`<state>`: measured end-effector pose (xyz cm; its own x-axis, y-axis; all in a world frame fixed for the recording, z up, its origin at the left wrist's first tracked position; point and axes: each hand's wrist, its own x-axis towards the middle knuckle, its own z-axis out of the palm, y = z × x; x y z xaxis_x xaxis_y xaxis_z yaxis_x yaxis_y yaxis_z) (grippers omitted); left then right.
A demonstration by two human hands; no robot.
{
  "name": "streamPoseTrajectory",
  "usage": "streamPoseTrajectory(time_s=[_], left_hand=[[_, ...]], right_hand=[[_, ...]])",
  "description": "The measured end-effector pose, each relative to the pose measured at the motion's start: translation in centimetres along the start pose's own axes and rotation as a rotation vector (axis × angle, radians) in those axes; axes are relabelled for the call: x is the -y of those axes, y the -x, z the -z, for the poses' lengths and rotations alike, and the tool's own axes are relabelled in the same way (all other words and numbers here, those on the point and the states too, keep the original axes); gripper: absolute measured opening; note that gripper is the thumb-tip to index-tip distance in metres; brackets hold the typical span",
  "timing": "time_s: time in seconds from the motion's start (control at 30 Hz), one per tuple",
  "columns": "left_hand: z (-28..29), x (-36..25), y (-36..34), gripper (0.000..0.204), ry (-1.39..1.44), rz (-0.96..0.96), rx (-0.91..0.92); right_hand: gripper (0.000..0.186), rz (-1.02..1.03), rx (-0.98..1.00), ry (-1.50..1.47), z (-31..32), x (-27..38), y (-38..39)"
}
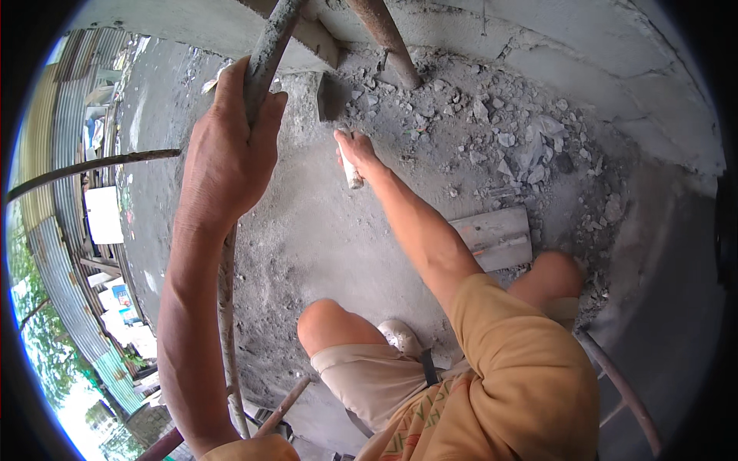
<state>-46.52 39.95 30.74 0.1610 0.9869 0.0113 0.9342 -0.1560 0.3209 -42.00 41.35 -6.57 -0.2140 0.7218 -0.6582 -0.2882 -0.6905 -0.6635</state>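
My left hand (231, 146) is raised at the upper left, its thumb and fingers wrapped around a grey, crusted pole (270, 55). Ahead of my body, my right hand (360, 154) is closed on a hand tool with a pale, worn handle (354, 178); the handle's butt sticks out below my fist. Just beyond that fist is a dark, flat-faced piece (330, 98) against the concrete ledge (315, 46). It may be the tool's head, but the join is hidden. Under my right arm lies a grey, smeared board (496, 238) on the dusty concrete surface (307, 223).
Broken concrete rubble (480, 111) and crumpled clear plastic (538, 142) lie along the wall (569, 46). A rusty post (388, 42) slants down there. Rusty bars (100, 163) cross at the left, with corrugated sheets (65, 253) beyond. My knees are bent below.
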Motion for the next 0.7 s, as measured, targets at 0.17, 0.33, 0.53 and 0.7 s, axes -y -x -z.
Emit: streamPoseTrajectory(time_s=[0.17, 0.33, 0.53, 0.7], left_hand=[[0.3, 0.2, 0.2, 0.043, -0.011, 0.042, 0.012], [0.3, -0.2, 0.1, 0.043, 0.016, 0.03, 0.015], [0.1, 0.4, 0.1, 0.045, -0.02, -0.012, -0.015], [0.0, 0.6, 0.3, 0.045, -0.028, 0.012, -0.016]], right_hand=[[0.044, 0.096, -0.235, -0.271, -2.5, -3.3, 4.7], [0.041, 0.069, -0.007, -0.049, -3.5, -1.5, 2.0], [0.04, 0.088, -0.152, -0.019, -1.0, -2.8, 1.0], [0.044, 0.268, -0.165, 0.278, -3.4, -6.0, 4.8]])
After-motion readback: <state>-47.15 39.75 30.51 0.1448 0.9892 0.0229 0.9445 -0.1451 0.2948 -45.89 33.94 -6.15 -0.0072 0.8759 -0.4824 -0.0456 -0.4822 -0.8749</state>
